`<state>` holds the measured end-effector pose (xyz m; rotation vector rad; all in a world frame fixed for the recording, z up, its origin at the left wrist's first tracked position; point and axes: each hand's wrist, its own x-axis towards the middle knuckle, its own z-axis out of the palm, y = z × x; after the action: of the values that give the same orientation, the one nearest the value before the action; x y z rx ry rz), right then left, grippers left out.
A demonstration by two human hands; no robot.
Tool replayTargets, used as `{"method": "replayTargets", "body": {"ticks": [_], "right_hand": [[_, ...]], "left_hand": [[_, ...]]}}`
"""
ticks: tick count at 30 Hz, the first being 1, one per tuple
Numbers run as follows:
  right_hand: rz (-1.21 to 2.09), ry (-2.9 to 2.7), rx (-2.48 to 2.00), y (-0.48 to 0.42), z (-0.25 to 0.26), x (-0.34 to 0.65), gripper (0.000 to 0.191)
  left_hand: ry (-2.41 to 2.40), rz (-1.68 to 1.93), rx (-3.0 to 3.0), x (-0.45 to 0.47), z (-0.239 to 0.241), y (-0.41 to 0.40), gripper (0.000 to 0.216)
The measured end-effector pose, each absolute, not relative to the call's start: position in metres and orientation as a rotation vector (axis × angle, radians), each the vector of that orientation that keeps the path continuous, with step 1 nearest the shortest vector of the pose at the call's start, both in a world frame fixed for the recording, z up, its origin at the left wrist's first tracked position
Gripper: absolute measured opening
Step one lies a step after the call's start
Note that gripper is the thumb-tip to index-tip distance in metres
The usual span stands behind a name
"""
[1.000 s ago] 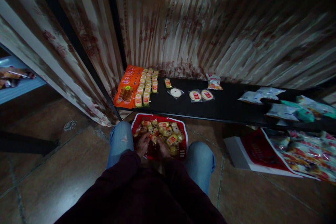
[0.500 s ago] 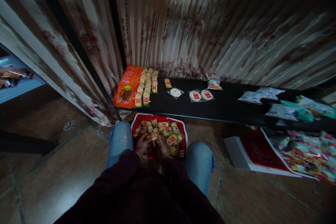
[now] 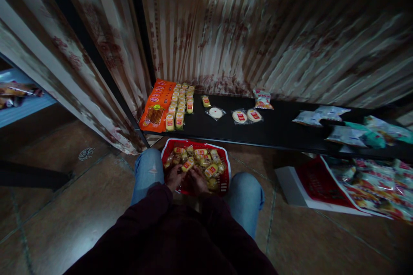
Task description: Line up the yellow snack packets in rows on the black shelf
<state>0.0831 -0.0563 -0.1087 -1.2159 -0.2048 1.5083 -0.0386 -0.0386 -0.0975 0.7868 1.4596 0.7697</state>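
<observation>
- Both hands are down in the red basket (image 3: 226, 171) between my knees. My left hand (image 3: 174, 177) curls round a yellow snack pack (image 3: 188, 165); my right hand (image 3: 197, 181) rests on the pile, and I cannot tell if it grips.
- I think I should pinch packs softly, so none get squashed.
- Rows of packs (image 3: 180, 108) stand on the black shelf (image 3: 277, 131) just behind the basket, beside an orange bag (image 3: 158, 106).

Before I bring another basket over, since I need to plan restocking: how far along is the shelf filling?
Done: rows of small yellow packs stand at the left end of the black shelf, beside the orange packets. In hand: both the left hand and right hand are in the red basket, at a yellow pack. Left: the basket looks well stocked, and much of the shelf is bare.
</observation>
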Motion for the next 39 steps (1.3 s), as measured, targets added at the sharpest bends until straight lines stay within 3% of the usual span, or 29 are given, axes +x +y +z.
{"method": "replayTargets", "body": {"ticks": [4,10,17,39], "right_hand": [[1.529,-0.241,-1.149,-0.058,-0.110,0.085,0.053],[1.549,-0.319,-1.136,-0.057,-0.118,0.088,0.046],[1.500,-0.370,-1.185,-0.056,-0.122,0.086,0.044],[1.472,-0.361,-1.232,-0.058,-0.118,0.085,0.032]], "left_hand": [[1.498,0.762,0.774,-0.038,-0.092,-0.038,0.039],[1.479,0.762,0.760,-0.038,-0.090,-0.039,0.033],[1.438,0.747,0.837,-0.038,-0.088,-0.039,0.047],[1.304,0.811,0.632,-0.040,-0.081,-0.040,0.041]]}}
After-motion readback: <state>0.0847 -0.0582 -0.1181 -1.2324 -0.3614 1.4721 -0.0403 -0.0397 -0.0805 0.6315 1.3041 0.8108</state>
